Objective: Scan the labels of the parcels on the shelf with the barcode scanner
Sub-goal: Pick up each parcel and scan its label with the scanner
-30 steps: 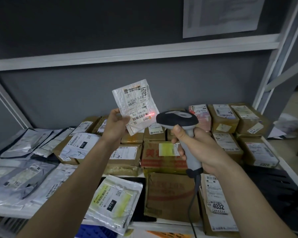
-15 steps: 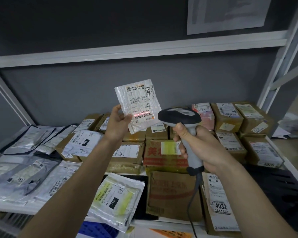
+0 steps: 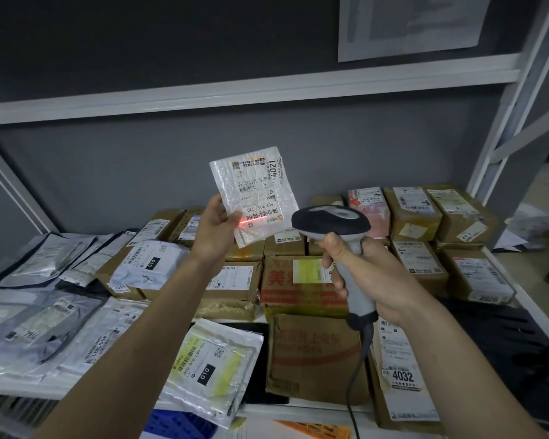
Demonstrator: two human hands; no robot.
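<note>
My left hand (image 3: 216, 228) holds up a small white bubble-wrap parcel (image 3: 254, 194) by its lower left edge, above the shelf. Its label faces me and reads 4021. My right hand (image 3: 366, 275) grips the grey handle of the barcode scanner (image 3: 332, 221), whose black head points left at the parcel from close range. A red scan line (image 3: 252, 220) falls just under the label's barcode, reaching my left thumb. The scanner's cable (image 3: 357, 369) hangs down from the handle.
The white shelf (image 3: 533, 312) is crowded with brown cardboard boxes (image 3: 311, 353) in the middle and right and white and grey plastic mailers (image 3: 38, 324) on the left. A black perforated mat (image 3: 501, 340) lies at the right. An upper shelf beam (image 3: 235, 93) runs overhead.
The red scan line has slid from the right part of the barcode to below it and leftward. Parcel and scanner keep almost the same pose; the camera shifted slightly.
</note>
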